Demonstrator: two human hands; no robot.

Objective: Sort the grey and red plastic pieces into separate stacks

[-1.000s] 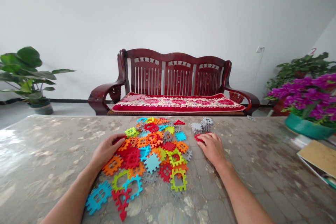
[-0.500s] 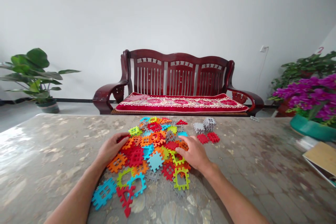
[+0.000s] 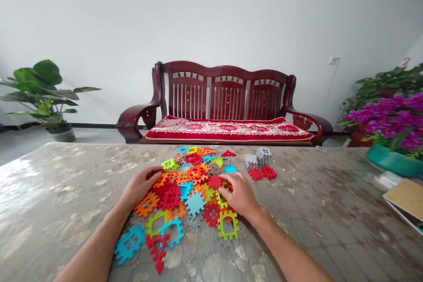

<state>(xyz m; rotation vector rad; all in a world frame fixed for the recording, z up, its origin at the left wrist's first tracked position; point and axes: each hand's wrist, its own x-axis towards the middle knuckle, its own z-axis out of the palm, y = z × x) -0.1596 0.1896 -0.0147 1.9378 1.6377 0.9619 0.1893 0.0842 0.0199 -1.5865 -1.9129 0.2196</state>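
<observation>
A spread pile of plastic interlocking building tiles in several colours lies on the table between my hands. My left hand point(image 3: 141, 186) rests at the pile's left edge, curled, with a sliver of a red tile point(image 3: 161, 173) showing between thumb and fingers; most of that tile is hidden. On the right side, my right hand point(image 3: 240, 193) pinches the edge of a red square tile point(image 3: 215, 182). Near it lie a lime green frame tile point(image 3: 228, 224) and a light blue square tile point(image 3: 195, 203). A red triangular tile point(image 3: 157, 246) and a blue window tile point(image 3: 130, 243) lie closest to me.
Grey tiles point(image 3: 264, 155) are stacked at the back right, with two red tiles point(image 3: 255, 174) before them. On the table's right stand a teal flowerpot point(image 3: 393, 161) and a box point(image 3: 405, 198). A wooden bench point(image 3: 228, 92) stands beyond the table point(image 3: 82, 172).
My right hand has shifted slightly left and closed on the red square tile, which looks a little raised. My left hand has hardly moved.
</observation>
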